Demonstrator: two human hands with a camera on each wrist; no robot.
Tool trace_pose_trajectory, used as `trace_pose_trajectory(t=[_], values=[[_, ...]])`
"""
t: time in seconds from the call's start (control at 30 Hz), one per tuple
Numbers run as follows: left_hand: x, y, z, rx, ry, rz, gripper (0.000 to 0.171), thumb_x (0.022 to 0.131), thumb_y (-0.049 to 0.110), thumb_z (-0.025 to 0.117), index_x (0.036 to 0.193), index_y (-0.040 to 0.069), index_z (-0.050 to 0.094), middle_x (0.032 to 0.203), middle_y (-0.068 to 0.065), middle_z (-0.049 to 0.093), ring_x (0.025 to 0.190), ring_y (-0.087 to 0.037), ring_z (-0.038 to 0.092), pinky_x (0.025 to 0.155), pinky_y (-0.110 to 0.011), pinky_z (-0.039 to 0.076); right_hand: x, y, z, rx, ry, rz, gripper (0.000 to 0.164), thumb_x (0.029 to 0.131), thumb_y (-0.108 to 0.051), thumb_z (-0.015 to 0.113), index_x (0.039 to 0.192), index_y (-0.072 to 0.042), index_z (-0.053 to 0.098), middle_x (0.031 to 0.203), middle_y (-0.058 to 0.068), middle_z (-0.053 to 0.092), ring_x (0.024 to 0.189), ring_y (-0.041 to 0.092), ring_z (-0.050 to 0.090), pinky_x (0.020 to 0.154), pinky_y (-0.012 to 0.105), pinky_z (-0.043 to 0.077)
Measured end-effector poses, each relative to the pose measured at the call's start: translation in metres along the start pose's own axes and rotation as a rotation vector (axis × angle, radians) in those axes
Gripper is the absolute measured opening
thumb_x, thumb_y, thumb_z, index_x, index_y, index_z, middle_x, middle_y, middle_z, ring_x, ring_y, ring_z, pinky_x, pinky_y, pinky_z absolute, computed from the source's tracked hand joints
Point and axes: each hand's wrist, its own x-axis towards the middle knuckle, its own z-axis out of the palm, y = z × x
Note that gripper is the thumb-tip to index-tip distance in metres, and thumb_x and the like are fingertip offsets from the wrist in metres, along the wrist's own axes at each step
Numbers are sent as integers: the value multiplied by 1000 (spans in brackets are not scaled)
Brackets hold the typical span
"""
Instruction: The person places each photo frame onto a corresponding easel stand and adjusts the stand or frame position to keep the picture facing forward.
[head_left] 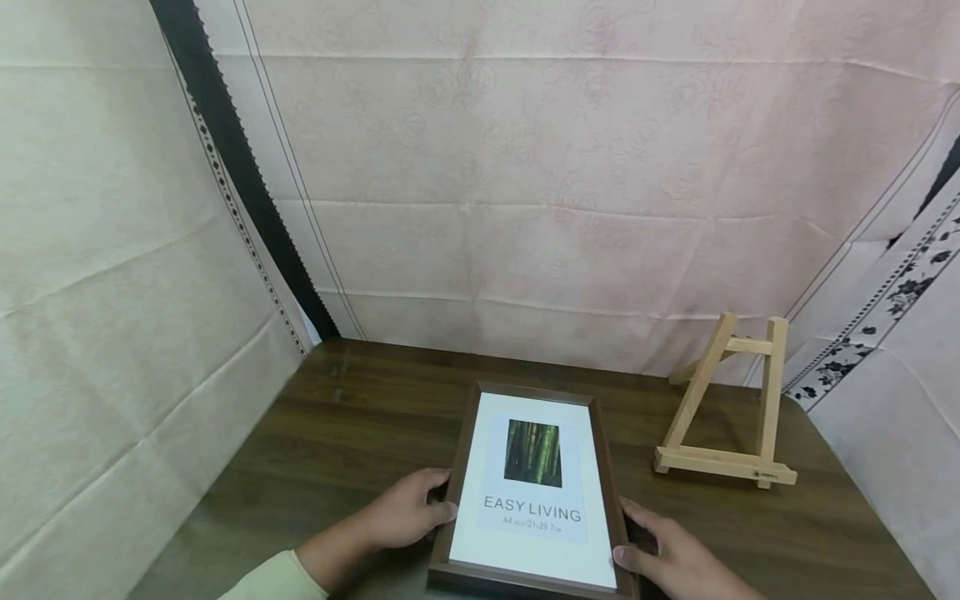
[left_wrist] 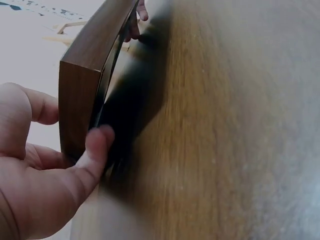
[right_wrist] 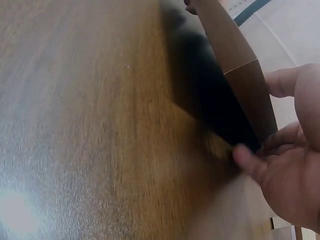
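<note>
gripping the frame, left side: the left hand (head_left: 401, 510) pinches the long edge, thumb on the front rim in the head view; the left wrist view adds a fingertip reaching under the dark back.
gripping the frame, right side: the right hand (head_left: 675, 554) holds the opposite edge near its lower corner, thumb on top; the right wrist view shows a finger reaching beneath.
brown frame: the picture frame (head_left: 534, 492) sits between both hands over the near part of the table (head_left: 352, 442), front upward.
face of the frame: only the head view shows the picture of green stalks (head_left: 533, 453) and the lettering "easy living" (head_left: 532, 509).
underside: both wrist views show a gap and dark shadow beneath; whether any edge touches the table, i cannot tell.
wooden easel: the easel (head_left: 725, 464) stands right of the frame, well apart; in the left wrist view, a pale blur.
glare: the right wrist view alone shows a bright spot (right_wrist: 17, 215) on the wood.
</note>
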Motion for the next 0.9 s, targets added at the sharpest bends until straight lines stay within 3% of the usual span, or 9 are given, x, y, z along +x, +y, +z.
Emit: trace_pose_trajectory(t=[0.07, 0.17, 0.37, 0.5, 0.67, 0.9], values=[[0, 0, 0, -110, -23, -29, 57, 99, 11, 64, 144, -17, 43, 114, -23, 66, 64, -26, 65, 66, -44, 57, 0, 1, -1, 72, -19, -18, 81, 98, -27, 70, 147, 22, 29, 140, 36, 51, 128, 47, 51, 95, 27, 47], [2, -2, 1, -234, -46, -68, 61, 100, 9, 63, 147, -18, 36, 96, -14, 70, 62, -26, 66, 60, -42, 58, 0, 1, -3, 165, -41, -25, 80, 98, -20, 70, 146, 26, 25, 135, 37, 54, 122, 45, 57, 91, 25, 51], [5, -7, 1, -371, -76, -93, 60, 100, 6, 62, 150, -15, 36, 121, -17, 65, 87, -28, 68, 65, -44, 60, 1, -1, -6, 220, -13, 54, 80, 96, -15, 71, 144, 28, 24, 138, 47, 43, 120, 57, 54, 94, 53, 53], [5, -9, 0, -443, -84, -108, 60, 100, 5, 62, 150, -14, 35, 127, -19, 62, 91, -30, 68, 65, -44, 60, 2, -1, -8, 321, -43, 63, 81, 97, -10, 69, 147, 26, 17, 140, 50, 36, 121, 56, 53, 92, 53, 55], [4, -12, -1, -498, -70, -128, 62, 98, 2, 63, 150, -14, 33, 127, -20, 60, 93, -31, 67, 64, -43, 60, 5, 3, -12, 537, -120, 60, 83, 101, -6, 60, 153, 19, 0, 145, 52, 26, 120, 49, 57, 87, 54, 56], [5, -16, -5, -565, -63, -167, 75, 93, -1, 67, 156, 0, 26, 127, -22, 54, 96, -35, 65, 64, -47, 60, 8, 6, -17, 702, -186, 109, 88, 100, -4, 62, 155, 13, -4, 146, 38, 41, 115, 40, 62, 86, 57, 56]])
